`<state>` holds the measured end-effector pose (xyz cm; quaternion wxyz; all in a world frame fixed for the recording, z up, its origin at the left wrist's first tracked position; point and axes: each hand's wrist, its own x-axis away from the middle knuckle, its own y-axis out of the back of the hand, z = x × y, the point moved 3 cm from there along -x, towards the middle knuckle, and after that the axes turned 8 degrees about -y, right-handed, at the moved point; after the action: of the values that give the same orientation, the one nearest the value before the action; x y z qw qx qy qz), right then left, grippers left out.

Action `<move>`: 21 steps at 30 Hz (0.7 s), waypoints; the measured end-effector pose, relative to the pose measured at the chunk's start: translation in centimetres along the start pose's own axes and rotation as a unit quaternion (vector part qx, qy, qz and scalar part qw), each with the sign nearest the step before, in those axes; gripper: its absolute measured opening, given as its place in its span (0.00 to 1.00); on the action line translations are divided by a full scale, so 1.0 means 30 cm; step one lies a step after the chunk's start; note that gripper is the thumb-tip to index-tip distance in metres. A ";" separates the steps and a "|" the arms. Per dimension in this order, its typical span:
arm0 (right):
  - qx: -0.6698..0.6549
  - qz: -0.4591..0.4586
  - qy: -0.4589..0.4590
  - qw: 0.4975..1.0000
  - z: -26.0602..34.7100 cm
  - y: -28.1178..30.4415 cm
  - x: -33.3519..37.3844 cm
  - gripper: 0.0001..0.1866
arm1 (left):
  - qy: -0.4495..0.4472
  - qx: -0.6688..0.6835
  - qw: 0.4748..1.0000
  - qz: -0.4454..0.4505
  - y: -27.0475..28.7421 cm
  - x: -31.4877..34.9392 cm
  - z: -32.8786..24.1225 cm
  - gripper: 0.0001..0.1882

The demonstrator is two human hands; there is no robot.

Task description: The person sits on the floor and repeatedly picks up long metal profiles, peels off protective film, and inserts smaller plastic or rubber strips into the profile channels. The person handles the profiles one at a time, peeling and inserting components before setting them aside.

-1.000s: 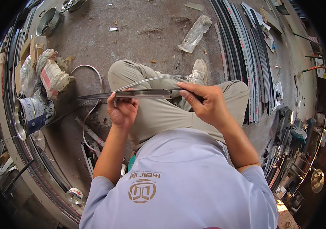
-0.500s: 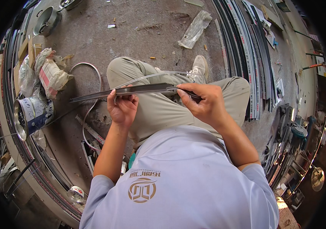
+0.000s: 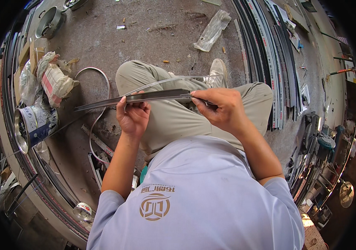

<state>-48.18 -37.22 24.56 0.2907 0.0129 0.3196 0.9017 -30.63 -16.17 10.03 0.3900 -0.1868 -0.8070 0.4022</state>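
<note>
At the far left a round metal tin (image 3: 41,125) lies on its side, its wall printed in pale and dark blue, its open mouth ringed with bare metal. Above it sit a crumpled clear plastic bag (image 3: 28,88) and a bundle of woven white sacking (image 3: 57,86) with a red stripe, frayed and puckered at its ends. Farther up stands a round, dull grey metal pan (image 3: 44,26). Next, on the gritty, stained floor (image 3: 96,37), a thin flat band (image 3: 108,85) bends into a wide smooth loop.

My left hand (image 3: 133,118) is partly closed, thumb and fingers pinching a long dark profile (image 3: 161,95) from below. The profile is straight-edged and ridged along its length, with a slight metallic sheen; it lies across the front of me, above my lap, tapering away past my left hand. A slender, pale, glossy strip (image 3: 157,83) arcs just beyond it, over my matt beige trousers (image 3: 165,123).

My right hand (image 3: 223,110) is at the profile's right end, thumb and forefinger closed on a slim dark piece (image 3: 207,101); the fingers hide most of it, so I cannot tell what it is. Beyond lies my scuffed pale shoe (image 3: 217,71), then a wrinkled clear plastic sleeve (image 3: 213,31). Farther right, long ribbed lengths (image 3: 269,62) in black, grey and white lie side by side
</note>
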 end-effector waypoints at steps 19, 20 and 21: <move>0.077 0.068 0.046 0.994 -0.052 0.007 -0.007 0.06 | -0.016 -0.051 0.999 0.003 -0.015 0.023 0.012 0.13; 0.073 0.067 0.044 0.994 -0.055 0.009 -0.002 0.06 | -0.019 -0.059 0.998 0.002 -0.019 0.028 0.013 0.14; 0.069 0.066 0.041 0.995 -0.059 0.013 0.003 0.06 | -0.022 -0.067 0.998 0.001 -0.025 0.031 0.014 0.14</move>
<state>-48.83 -38.42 23.36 0.2162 0.0174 0.3913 0.8943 -31.54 -16.25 10.91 0.3582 -0.2043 -0.8403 0.3518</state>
